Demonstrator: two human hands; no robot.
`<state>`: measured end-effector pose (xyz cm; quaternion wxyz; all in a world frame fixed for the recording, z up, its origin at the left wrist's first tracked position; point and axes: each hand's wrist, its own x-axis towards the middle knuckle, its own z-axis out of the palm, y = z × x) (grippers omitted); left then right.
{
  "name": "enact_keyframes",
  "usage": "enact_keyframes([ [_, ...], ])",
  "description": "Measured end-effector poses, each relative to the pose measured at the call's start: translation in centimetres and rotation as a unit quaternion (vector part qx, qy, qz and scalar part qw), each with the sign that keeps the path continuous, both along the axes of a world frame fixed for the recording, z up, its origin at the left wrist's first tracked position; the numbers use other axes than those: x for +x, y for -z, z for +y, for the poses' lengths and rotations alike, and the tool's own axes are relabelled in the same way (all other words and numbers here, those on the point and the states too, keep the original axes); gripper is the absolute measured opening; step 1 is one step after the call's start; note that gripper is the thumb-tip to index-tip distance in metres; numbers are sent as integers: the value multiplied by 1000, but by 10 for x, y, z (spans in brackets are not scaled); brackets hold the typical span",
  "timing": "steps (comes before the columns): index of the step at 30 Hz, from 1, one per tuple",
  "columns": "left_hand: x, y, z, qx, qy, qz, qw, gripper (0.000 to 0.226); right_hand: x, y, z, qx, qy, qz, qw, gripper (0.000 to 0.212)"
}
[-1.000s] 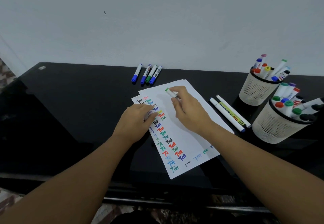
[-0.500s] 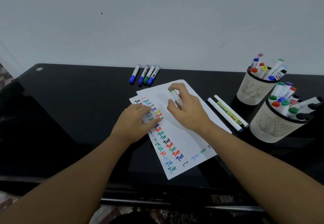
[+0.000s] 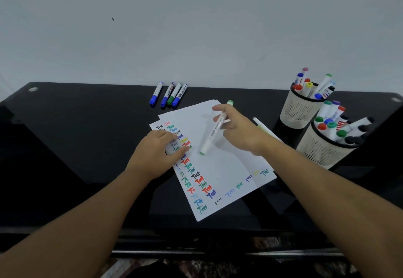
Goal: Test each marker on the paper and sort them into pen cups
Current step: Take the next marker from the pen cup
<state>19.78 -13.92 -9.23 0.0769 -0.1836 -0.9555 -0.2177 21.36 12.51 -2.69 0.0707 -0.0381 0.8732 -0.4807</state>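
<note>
White paper sheets [image 3: 220,168] with coloured "Test" marks lie on the black table. My left hand [image 3: 156,153] rests flat on their left edge, over the writing. My right hand [image 3: 237,129] holds a white marker with light green ends [image 3: 214,130] above the paper, tilted, its lower end near the sheet. Two pale mesh pen cups stand at the right, the far pen cup [image 3: 299,109] and the near pen cup [image 3: 320,147], both full of markers. Several capped markers [image 3: 169,94] lie in a row at the back of the table.
A white and yellow marker [image 3: 265,128] lies on the table between the paper and the cups, partly hidden by my right wrist. A pale wall rises right behind the black glass table [image 3: 76,125]. The table's front edge runs below the paper.
My right hand has lifted and turned the green marker, so that one end now points down at the paper. My left hand has stayed on the paper's left edge.
</note>
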Motion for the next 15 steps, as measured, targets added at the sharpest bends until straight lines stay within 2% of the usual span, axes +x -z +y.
enact_keyframes([
  [1,0,1,-1,-2,4,0,1000,68,3,1,3,31,-4,3,1000,58],
  [4,0,2,-1,-6,18,-12,1000,76,10,4,10,110,32,59,992,29],
  [7,-3,0,1,-28,20,-35,999,72,15,-3,16,129,51,96,986,15],
  [11,-5,-6,14,-58,13,-65,996,68,17,-22,22,65,112,89,988,31],
  [15,3,-1,29,-61,-5,-69,996,68,18,-42,32,82,180,161,967,30],
])
